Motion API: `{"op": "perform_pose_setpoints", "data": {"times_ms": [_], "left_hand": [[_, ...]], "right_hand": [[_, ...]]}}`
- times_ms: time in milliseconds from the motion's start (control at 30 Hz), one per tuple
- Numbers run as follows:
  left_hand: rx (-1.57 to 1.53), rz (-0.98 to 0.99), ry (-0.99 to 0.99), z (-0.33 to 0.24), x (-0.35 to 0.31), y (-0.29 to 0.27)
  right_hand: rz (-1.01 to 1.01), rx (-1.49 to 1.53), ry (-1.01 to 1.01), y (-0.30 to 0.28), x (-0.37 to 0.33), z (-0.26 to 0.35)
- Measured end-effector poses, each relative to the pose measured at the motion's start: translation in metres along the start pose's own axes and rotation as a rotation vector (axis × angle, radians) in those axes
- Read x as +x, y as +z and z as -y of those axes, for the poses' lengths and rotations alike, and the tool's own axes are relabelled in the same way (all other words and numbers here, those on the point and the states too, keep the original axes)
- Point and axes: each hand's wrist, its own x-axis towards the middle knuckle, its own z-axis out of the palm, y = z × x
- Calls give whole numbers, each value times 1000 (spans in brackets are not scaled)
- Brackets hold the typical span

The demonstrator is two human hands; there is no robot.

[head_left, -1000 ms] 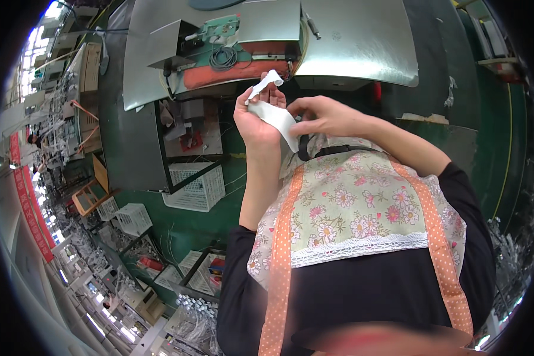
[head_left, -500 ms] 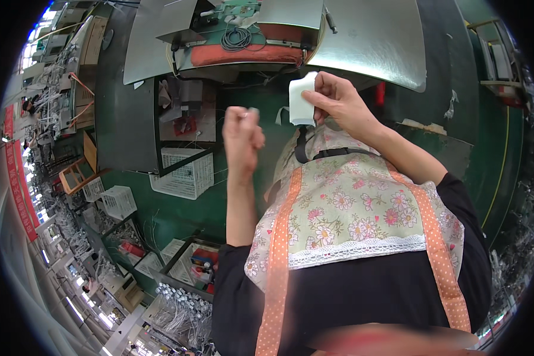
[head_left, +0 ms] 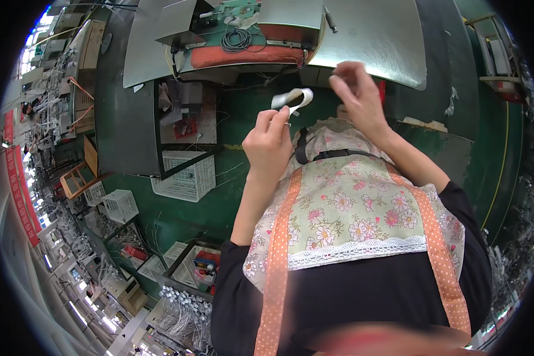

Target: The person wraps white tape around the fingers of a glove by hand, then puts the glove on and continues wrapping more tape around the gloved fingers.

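Observation:
My left hand [head_left: 268, 142] is closed in a pinch, in front of the apron's waist, on the end of a curled white strip [head_left: 303, 98]. The strip looks like paper or tape and bends into a loop above the fingers. To its right, my right hand [head_left: 359, 98] is raised near the worktable's front edge. Its thumb and fingers are apart, somewhat blurred, with nothing visible between them. The right hand does not touch the strip.
Ahead stands a metal-topped worktable [head_left: 374, 44] with a red padded edge [head_left: 246, 56], a coiled grey cable [head_left: 236, 40] and a pen-like tool [head_left: 330, 21]. A white plastic basket [head_left: 187, 175] sits on the green floor at left, beside a dark table [head_left: 127, 113].
The white piece has passed from my right hand to my left and now curls. My left hand has moved right, and my right hand has let go and shifted right.

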Motion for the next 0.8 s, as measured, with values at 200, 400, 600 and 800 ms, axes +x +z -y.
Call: {"op": "perform_pose_setpoints", "data": {"times_ms": [200,400,600,800], "left_hand": [[265,221,374,-4,7,-16],[201,207,429,-1,7,-26],[58,75,389,0,2,-26],[-45,-89,245,-5,3,-18]], "right_hand": [[383,-331,-669,3,7,12],[863,-83,168,1,25,-3],[609,-69,-344,5,18,2],[969,478,97,11,24,8]]}}
